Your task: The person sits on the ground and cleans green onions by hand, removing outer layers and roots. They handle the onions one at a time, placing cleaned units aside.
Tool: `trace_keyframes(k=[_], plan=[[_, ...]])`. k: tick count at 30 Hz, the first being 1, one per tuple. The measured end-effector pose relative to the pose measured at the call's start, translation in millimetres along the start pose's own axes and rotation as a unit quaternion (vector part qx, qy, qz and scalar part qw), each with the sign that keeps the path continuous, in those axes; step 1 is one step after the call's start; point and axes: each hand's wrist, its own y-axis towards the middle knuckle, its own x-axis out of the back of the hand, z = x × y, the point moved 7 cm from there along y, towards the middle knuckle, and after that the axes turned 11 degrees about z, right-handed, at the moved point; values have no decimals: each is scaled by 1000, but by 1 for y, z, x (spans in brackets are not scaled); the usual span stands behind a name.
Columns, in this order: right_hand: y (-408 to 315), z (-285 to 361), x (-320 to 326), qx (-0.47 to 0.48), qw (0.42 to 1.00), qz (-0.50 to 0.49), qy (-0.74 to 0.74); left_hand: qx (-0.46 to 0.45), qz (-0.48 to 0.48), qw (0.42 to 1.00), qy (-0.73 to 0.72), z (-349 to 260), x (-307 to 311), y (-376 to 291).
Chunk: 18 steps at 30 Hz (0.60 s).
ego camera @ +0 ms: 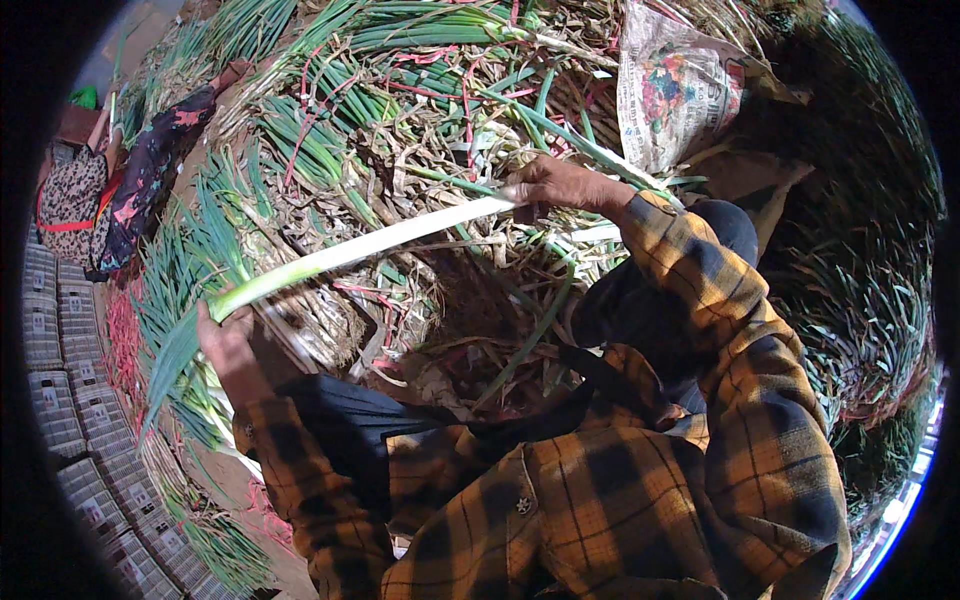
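A long green onion (375,241) with a clean white shaft stretches between my two hands, slanting up to the right. My left hand (229,341) grips it where the white turns to green, and its leaves (171,364) droop past that hand to the lower left. At the root end, the fingers of my right hand (551,184) close around the white tip. Below the shaft lies a bundle of unpeeled green onions (315,322) with roots showing. Dry peeled husks and loose leaves (480,292) cover the ground between my legs.
Tied green onion bundles (330,142) with red strings lie ahead. A printed woven sack (675,97) stands at upper right, beside a large shaded onion pile (862,247). Stacked plastic crates (82,360) line the left. Another person (150,180) sits at upper left.
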Motion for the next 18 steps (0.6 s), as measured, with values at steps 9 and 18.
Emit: trace_keyframes(k=[9, 18], plan=[[-7, -63, 52, -140, 876, -251, -386, -14, -11, 1000, 16, -5, 5, 3], [2, -3, -7, 26, 983, -45, -175, 21, 5, 1000, -2, -11, 20, 7]])
